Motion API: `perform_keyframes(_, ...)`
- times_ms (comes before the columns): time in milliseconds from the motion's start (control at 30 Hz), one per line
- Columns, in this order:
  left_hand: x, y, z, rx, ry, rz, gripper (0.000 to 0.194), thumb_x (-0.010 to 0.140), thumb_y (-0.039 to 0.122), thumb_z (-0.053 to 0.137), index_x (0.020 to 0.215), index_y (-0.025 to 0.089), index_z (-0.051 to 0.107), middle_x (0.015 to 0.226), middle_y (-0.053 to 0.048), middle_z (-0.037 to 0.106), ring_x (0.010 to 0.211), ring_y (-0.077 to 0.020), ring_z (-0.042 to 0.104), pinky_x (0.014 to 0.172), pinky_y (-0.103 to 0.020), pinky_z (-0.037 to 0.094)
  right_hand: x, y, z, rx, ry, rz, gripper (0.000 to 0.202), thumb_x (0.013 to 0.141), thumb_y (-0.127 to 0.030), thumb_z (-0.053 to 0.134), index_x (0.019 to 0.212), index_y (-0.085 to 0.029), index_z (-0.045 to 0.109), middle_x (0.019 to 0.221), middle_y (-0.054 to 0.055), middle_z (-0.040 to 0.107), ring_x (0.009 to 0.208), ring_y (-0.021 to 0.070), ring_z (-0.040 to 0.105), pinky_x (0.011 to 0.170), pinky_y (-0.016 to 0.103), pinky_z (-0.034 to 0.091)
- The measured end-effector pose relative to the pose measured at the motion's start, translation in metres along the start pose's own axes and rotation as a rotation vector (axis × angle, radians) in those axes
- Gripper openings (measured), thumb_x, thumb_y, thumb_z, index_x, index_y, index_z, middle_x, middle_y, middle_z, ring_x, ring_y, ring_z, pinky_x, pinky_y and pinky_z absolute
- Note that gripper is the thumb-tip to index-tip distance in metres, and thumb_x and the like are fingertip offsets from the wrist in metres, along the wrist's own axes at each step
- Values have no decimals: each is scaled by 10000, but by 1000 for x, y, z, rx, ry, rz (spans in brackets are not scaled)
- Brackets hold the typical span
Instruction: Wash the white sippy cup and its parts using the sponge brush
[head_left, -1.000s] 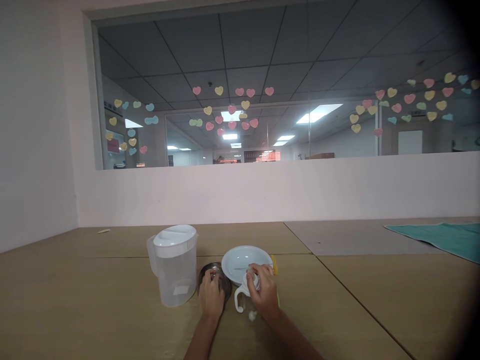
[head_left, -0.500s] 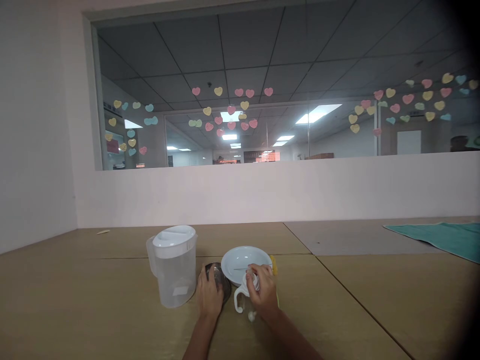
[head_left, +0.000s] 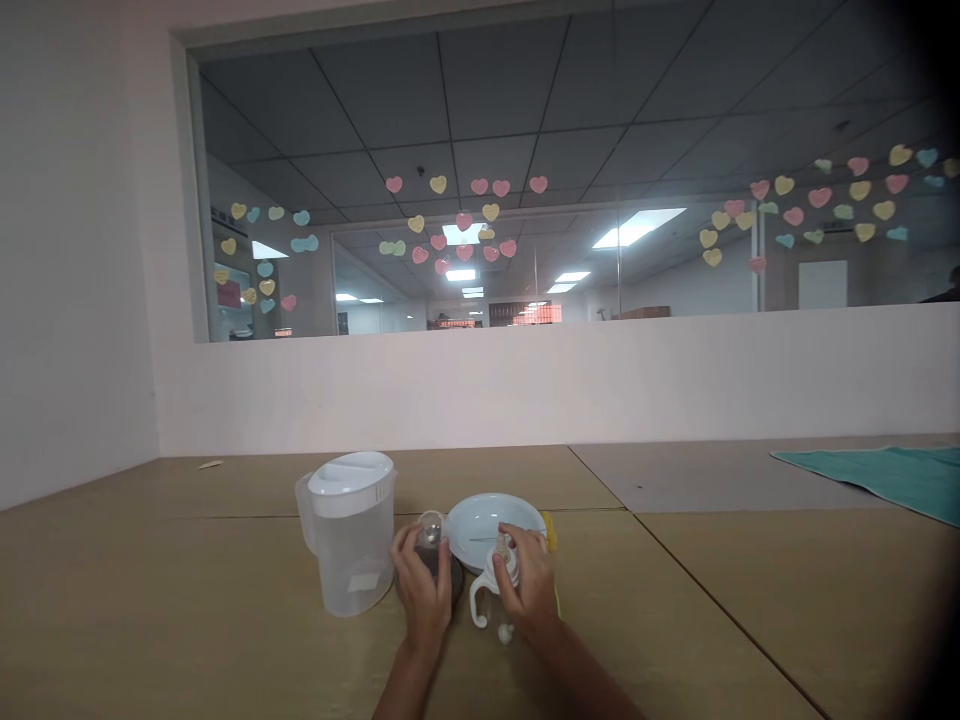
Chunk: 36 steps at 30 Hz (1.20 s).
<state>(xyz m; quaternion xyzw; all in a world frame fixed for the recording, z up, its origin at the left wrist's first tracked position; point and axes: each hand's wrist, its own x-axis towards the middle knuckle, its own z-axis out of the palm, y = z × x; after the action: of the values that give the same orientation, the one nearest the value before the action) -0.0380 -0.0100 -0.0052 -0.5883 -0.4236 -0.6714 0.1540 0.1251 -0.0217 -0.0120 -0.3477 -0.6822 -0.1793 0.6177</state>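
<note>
My left hand is closed round a clear, dome-shaped cap, holding it over a dark round dish on the table. My right hand grips the top of a baby bottle with white curved handles; its fingers are at the pale teat and collar. Most of the bottle's body is hidden behind that hand. Just beyond, a white-blue bowl holds a thin rod. Something yellow shows at the bowl's right edge, partly covered by the bowl and hand.
Left of my hands stands a clear pitcher with a white lid. A teal cloth lies at the far right. Seams cross the wooden table. A small flat scrap rests near the wall, below a window with heart-shaped notes.
My left hand has risen slightly from the dark dish, and the clear cap now shows upright between its fingers. My right hand stays at the top of the baby bottle.
</note>
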Motion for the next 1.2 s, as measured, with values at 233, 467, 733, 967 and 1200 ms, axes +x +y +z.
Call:
perform_keyframes(233,-18,27,14,-256,-140,440,367,845,116,481,1188,209,392,1312,-128,430,1222,-234,450,932,-433,472,0,4,-2,-21,69,-187,650,787,-227,466,1392,-120,253,1272,177,491,1138,300,482,886,503,410)
perform_keyframes(467,-20,24,17,-184,-309,458,454,893,123,378,1335,212,323,1424,-126,344,1300,-223,373,990,-412,442,2,11,1,-87,130,-257,603,770,-233,481,1345,-152,320,1127,137,589,1032,277,557,875,519,426)
perform_keyframes(733,-22,18,14,-165,-489,350,494,914,202,342,1400,212,252,1412,-120,376,1315,-217,343,1036,-432,385,-2,8,3,-102,112,-153,588,771,-336,497,1294,-100,365,1039,155,596,927,287,570,838,522,430)
perform_keyframes(967,-27,18,13,-227,-485,275,465,917,224,341,1381,202,314,1374,-109,441,1276,-215,404,1024,-425,399,-3,8,1,-65,19,-158,578,770,-303,498,1309,-144,365,1027,117,619,888,254,583,860,509,411)
perform_keyframes(1200,-33,19,15,-317,-519,147,422,929,238,332,1346,207,385,1337,-95,491,1231,-193,458,1022,-399,401,-7,5,2,-15,63,-97,500,769,-301,510,1234,-145,409,1018,124,598,927,271,565,809,482,447)
